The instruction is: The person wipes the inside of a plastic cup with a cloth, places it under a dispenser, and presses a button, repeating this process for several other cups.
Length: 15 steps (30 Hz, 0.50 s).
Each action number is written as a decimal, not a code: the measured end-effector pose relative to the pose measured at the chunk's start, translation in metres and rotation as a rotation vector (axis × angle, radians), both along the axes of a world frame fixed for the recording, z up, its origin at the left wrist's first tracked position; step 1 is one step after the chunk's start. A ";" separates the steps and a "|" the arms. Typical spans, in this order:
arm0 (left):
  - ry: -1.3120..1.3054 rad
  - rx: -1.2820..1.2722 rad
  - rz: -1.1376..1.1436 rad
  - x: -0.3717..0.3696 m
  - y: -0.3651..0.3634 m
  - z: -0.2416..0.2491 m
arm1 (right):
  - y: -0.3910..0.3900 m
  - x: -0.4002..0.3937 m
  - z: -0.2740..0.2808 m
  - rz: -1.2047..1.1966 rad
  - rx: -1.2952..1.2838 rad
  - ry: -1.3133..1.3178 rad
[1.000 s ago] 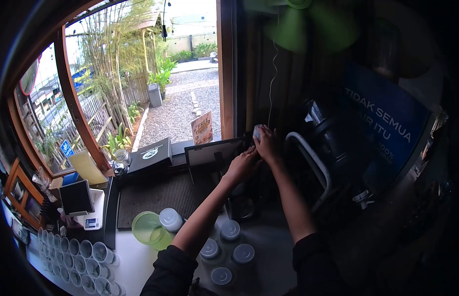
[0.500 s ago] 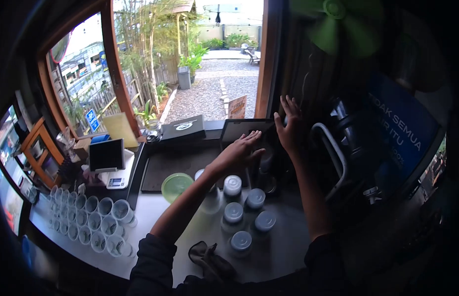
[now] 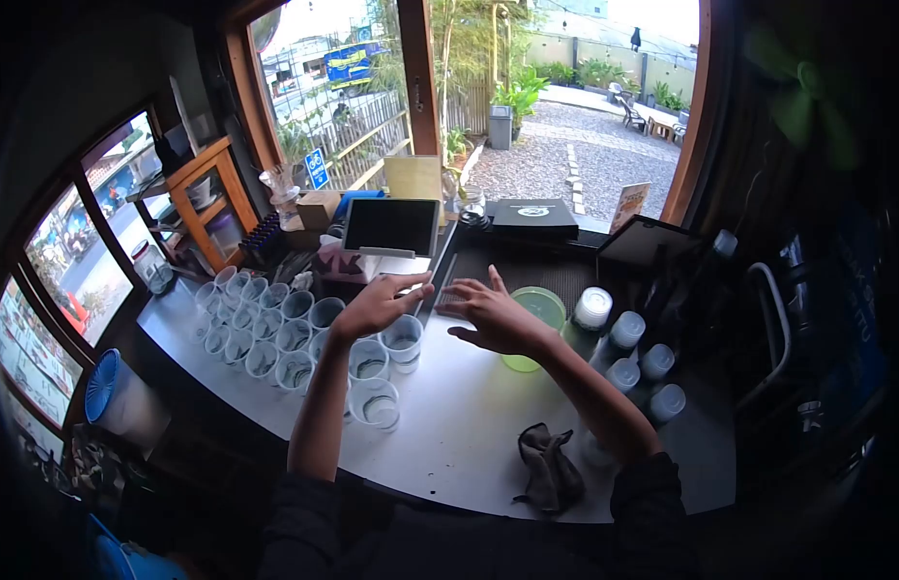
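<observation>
My left hand (image 3: 377, 307) hovers over the back end of the rows of clear plastic cups (image 3: 294, 333), fingers stretched out and nothing in them. Just to its right, my right hand (image 3: 498, 314) is held in the air with fingers spread, also holding nothing. The two hands face each other with a small gap between the fingertips. Behind my right hand, partly covered by it, stands a green translucent container (image 3: 539, 307). Several bottles with whitish lids (image 3: 625, 329) stand to the right of it, some hidden by my right forearm.
A crumpled dark cloth (image 3: 549, 469) lies near the counter's front edge. A tablet on a stand (image 3: 391, 227) is at the back, beside a black box (image 3: 534, 218) on the sill. A curved metal pipe (image 3: 780, 324) rises at the right; a blue-lidded bucket (image 3: 120, 396) is at lower left.
The view has swung left, bringing more of the cups and left windows into sight. Both hands have moved left, from near the dark panel and bottles to above the cups and green container.
</observation>
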State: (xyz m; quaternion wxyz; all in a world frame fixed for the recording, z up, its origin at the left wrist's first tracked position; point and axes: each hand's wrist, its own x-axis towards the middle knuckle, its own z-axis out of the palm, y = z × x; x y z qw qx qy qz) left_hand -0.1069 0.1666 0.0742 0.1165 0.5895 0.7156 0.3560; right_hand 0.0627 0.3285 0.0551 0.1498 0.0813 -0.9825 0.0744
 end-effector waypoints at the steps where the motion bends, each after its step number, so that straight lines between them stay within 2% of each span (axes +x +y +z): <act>1: -0.006 -0.028 0.027 -0.008 -0.014 -0.006 | -0.009 -0.016 -0.015 0.042 -0.008 -0.045; 3: 0.022 -0.094 0.068 -0.012 -0.038 -0.014 | -0.025 -0.046 -0.046 0.060 -0.061 -0.150; 8: 0.030 -0.181 0.046 -0.028 -0.071 -0.054 | -0.052 -0.085 -0.115 0.015 0.051 0.010; 11: -0.076 -0.179 0.023 -0.023 -0.080 -0.057 | -0.057 -0.082 -0.131 -0.093 -0.099 -0.135; 14: -0.062 -0.133 -0.043 -0.029 -0.075 -0.065 | -0.051 -0.056 -0.128 -0.155 -0.365 -0.048; 15: -0.045 -0.106 -0.044 -0.028 -0.071 -0.066 | -0.045 -0.045 -0.128 -0.087 -0.460 0.101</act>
